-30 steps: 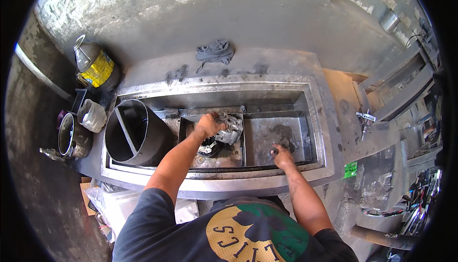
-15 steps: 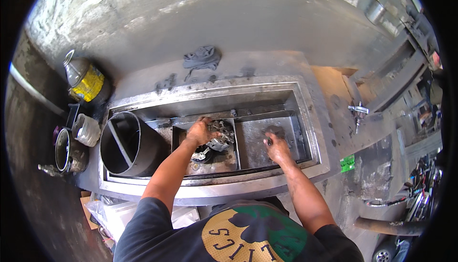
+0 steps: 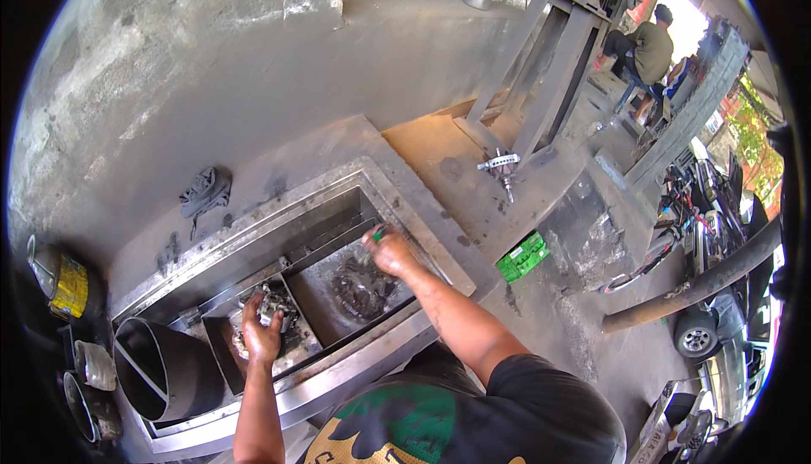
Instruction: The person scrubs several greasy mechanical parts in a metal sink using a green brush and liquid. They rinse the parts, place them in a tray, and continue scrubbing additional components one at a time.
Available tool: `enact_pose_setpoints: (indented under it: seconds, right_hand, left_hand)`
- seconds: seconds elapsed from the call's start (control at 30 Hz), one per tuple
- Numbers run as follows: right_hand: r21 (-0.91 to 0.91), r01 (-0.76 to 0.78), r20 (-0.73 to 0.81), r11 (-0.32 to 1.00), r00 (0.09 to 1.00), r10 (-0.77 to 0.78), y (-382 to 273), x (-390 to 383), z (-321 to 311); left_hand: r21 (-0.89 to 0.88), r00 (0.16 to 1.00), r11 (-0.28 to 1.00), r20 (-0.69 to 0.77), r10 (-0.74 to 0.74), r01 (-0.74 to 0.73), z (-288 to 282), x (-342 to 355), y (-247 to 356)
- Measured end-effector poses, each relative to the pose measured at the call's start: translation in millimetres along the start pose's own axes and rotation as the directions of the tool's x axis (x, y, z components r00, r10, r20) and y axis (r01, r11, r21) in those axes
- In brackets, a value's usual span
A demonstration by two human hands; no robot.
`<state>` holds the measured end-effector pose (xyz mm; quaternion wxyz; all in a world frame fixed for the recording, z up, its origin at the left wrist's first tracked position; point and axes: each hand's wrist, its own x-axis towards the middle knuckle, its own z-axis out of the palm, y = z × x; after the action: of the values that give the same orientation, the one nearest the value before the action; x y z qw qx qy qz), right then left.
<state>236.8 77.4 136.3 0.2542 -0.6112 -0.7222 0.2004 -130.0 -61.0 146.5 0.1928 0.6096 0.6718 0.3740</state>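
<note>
Stained wall (image 3: 253, 67), grey floor (image 3: 545, 333), bright opening (image 3: 688, 18)

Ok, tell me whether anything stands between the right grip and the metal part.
Yes: the divider runs between the right grip and the metal part. Nothing visible separates the part from the left grip, which is right at it.

A dark, short-sleeved shirt (image 3: 541, 413) covers the torso. On its front sits a large round print (image 3: 414, 424), with a green part and a gold part dotted like mesh, a dark leaf-like shape and dark lettering. Dark trousers (image 3: 435, 376) show beyond it. The left hand (image 3: 263, 337) and right hand (image 3: 394, 254) are bare
</note>
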Motion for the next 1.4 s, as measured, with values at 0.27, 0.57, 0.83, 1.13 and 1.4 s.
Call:
enact_pose_setpoints:
  seconds: [0.27,0.57,0.83,1.13,1.4]
  right_hand:
    - [0.87,-0.12,-0.294,0.477,0.651,0.7,247.9,90.0,-186.7]
    - [0.966,0.057,0.208,-0.251,0.403,0.891,429.0,136.4,-240.6]
    - [0.968,-0.069,0.245,-0.241,0.454,0.857,447.3,145.1,-256.9]
    - [0.251,-0.491,0.031,0.834,0.865,0.5,277.8,61.9,-307.4]
    - [-0.052,0.065,0.479,0.996,0.877,-0.032,19.3,25.9,-304.8]
  left_hand:
    - [-0.245,0.934,0.935,-0.186,-0.306,0.257,16.6,-64.3,-15.2]
    - [-0.235,0.89,0.926,-0.285,-0.356,0.295,60.2,-73.8,93.4]
    - [-0.173,0.933,0.955,-0.231,-0.277,0.241,83.7,-66.0,129.3]
    - [-0.267,0.868,0.911,-0.308,-0.39,0.314,70.4,-106.9,131.1]
    - [-0.359,0.912,0.902,-0.236,-0.336,0.24,67.0,-68.0,134.4]
